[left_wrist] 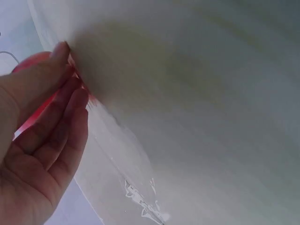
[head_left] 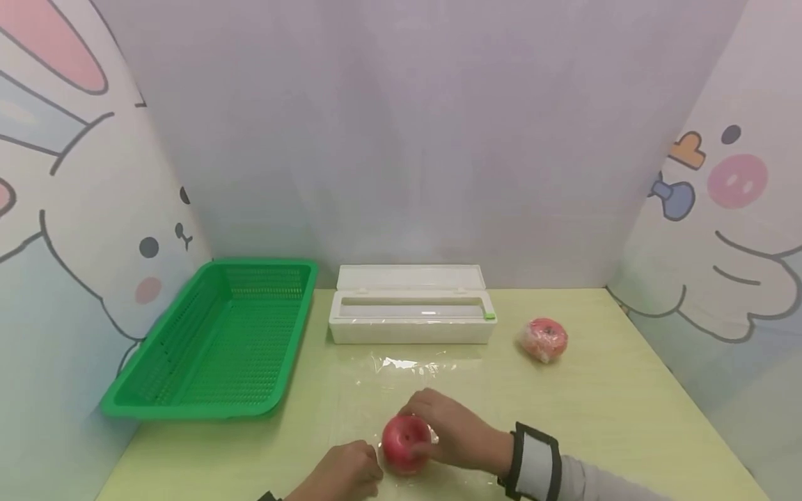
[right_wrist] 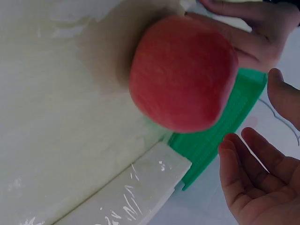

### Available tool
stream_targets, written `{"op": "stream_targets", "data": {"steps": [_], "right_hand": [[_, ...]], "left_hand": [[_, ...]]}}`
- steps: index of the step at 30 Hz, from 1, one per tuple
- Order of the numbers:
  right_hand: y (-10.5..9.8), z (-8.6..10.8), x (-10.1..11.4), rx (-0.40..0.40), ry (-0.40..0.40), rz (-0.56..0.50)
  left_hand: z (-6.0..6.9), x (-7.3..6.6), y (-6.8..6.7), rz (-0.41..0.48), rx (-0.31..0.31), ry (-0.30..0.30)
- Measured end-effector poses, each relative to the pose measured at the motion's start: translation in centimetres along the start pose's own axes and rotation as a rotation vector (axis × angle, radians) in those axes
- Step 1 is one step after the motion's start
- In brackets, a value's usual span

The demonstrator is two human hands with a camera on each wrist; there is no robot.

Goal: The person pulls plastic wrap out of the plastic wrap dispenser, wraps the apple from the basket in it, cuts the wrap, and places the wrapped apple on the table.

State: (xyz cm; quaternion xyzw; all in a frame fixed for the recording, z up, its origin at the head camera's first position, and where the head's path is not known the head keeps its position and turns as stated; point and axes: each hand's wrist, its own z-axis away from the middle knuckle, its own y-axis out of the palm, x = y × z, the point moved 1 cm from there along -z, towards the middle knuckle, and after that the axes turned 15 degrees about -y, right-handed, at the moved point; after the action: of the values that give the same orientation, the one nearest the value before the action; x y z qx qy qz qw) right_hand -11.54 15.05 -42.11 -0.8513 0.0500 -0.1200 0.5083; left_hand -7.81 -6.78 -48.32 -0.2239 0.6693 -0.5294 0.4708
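A pale, greyish-lilac back wall (head_left: 407,139) rises behind my work, flanked by a left panel (head_left: 94,223) printed with a rabbit and a right panel (head_left: 695,257) bearing another cartoon creature. Between them I have a light yellow-green worktop (head_left: 614,410). On it I count one green plastic basket (head_left: 244,355) with perforated walls, at the left; one sheet of clear film (head_left: 401,364), glinting and spread in front of me; and one long white box (head_left: 410,332) at the back, its lid (head_left: 410,277) raised. My right grip (head_left: 460,431) reaches round the far and right sides of an apple, fingers loosely bent and thumb well away from them; the right wrist view shows a gap between them and the fruit. My left grip (head_left: 344,473) is drawn together beside the apple, thumb against fingertips, pinching the film's edge. There are two apples: the bare apple (head_left: 397,445) sits on the film between my hands, round, smooth and deep pinkish red, its dimple turned up; the wrapped apple (head_left: 544,339) rests farther back to the right, paler red under shiny, crinkled plastic. Smallest is one bright green tab (head_left: 489,316) at the box's right end.
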Motion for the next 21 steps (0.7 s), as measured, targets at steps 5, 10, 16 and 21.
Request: {"op": "stream_targets", "data": {"steps": [5,10,16,21], "right_hand": [[1.4,1.0,1.1,0.016,0.027,-0.006],[1.9,1.3,1.4,-0.018,0.045,0.02],[2.2,1.5,1.6,0.003,0.053,0.075],[2.6,1.6,1.5,-0.013,0.052,0.123]], "left_hand": [[0.0,-0.7,0.2,-0.081,-0.078,0.054],[0.0,-1.1,0.5,-0.226,-0.185,0.138],[-0.4,-1.7,0.4,-0.206,-0.113,0.025],[-0.6,-1.9,0.0,-0.051,-0.084,-0.057]]}}
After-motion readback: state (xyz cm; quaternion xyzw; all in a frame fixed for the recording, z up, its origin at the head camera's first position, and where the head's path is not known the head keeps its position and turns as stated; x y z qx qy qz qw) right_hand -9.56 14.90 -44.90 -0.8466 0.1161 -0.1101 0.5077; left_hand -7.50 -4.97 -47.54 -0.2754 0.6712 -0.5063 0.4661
